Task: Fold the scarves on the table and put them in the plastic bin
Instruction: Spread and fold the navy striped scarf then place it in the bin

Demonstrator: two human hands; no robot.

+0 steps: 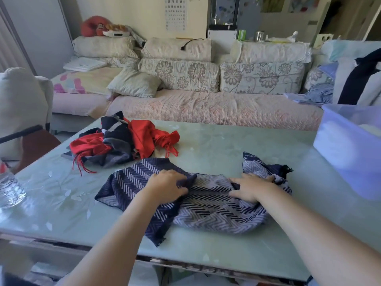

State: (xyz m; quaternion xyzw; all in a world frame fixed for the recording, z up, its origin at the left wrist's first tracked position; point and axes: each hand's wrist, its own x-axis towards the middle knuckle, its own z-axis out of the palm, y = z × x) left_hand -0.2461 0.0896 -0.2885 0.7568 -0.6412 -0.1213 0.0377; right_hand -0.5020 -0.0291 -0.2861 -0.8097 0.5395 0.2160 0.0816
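A navy and white zigzag scarf (pixel 208 209) lies rumpled in the middle of the pale green table (pixel 216 141). My left hand (pixel 167 186) grips a fold of it near its upper middle. My right hand (pixel 252 187) grips a bunched part toward its right end. A red scarf (pixel 142 137) lies tangled with a dark grey and black scarf (pixel 117 145) in a heap at the table's far left. The translucent plastic bin (pixel 350 145) stands at the right edge of the table.
A clear water bottle (pixel 9 188) stands at the table's left edge. A floral sofa (pixel 206 108) runs behind the table. A white chair (pixel 22 104) is at the left, and clothes (pixel 358 83) are piled at the right.
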